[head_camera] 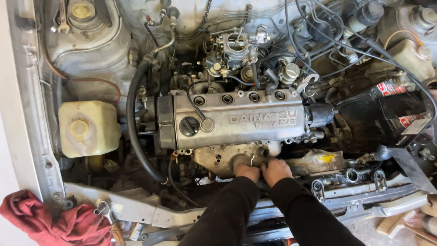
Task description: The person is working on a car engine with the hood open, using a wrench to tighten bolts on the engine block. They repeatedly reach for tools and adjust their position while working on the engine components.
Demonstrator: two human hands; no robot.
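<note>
Both hands, left (pixel 248 172) and right (pixel 275 170), press curled against the manifold (pixel 223 159) low on the engine front; whether they grip anything I cannot tell. Above, the valve cover (pixel 236 120) stays fitted, plug holes open, carburettor (pixel 234 45) uncovered.

L hand (pixel 248 172) + R hand (pixel 276 170) – on exhaust manifold (pixel 218 157) | below valve cover (pixel 239 119)

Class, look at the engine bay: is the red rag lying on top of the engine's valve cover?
No, the red rag lies at the bay's lower-left corner, away from the valve cover.
</note>
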